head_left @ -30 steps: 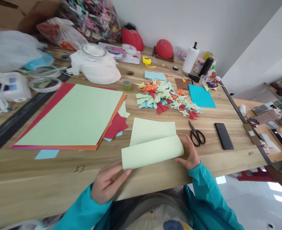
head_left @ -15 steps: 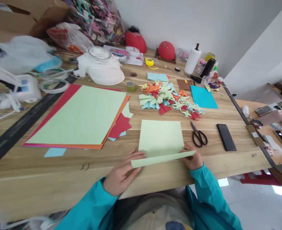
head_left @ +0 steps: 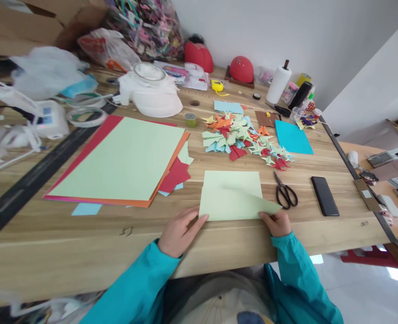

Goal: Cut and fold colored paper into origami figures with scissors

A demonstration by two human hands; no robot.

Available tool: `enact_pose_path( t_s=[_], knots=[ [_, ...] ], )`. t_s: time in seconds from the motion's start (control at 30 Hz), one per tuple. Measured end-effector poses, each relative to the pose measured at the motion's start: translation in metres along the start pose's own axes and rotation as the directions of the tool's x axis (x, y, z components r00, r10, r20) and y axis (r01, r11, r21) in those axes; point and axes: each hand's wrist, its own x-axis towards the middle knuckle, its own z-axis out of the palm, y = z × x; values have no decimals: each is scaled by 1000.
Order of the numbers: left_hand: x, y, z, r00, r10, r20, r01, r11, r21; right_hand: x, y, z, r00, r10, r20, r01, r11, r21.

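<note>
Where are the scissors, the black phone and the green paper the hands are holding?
Scissors (head_left: 281, 184): head view, at the pivot.
Black phone (head_left: 325, 196): head view, middle of its upper face.
Green paper (head_left: 231, 198): head view, near the middle of the sheet.

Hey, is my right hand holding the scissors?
No, the scissors lie on the wooden table beside the phone, while the right hand pinches the pale green paper.

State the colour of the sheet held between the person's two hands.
The held sheet is pale green, seen best in the head view.
</note>
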Motion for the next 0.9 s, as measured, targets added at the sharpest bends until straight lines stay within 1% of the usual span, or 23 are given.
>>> enact_pose_path(
  t_s=[0.1,0.2,0.3,0.4,0.53,0.6,0.7,0.8,0.9],
  knots=[
    [8,1,1,996,-87,-26,87,996,31,8,-4,1,999,41,-34,-41,999,6],
    [19,2,1,984,-177,-11,177,973,150,21,-4,2,998,57,-36,-56,998,16],
    [34,6,1,969,-248,-13,242,930,278,38,-3,4,994,90,-54,-90,996,9],
    [52,10,1,957,-285,-54,286,901,325,54,-4,9,987,119,-106,-118,993,14],
    [68,7,4,954,-279,-106,299,901,313,67,-7,17,978,154,-139,-151,988,29],
    [69,1,9,951,-276,-140,306,905,297,67,-8,22,974,173,-146,-173,985,16],
    [61,-6,20,943,-269,-194,319,898,302,61,-7,29,960,202,-192,-209,978,-17],
    [50,-9,29,928,-280,-245,352,875,332,55,-2,31,959,234,-163,-222,971,89],
    [46,-6,32,925,-260,-278,342,889,305,51,0,30,964,227,-137,-206,967,152]
  ],
)
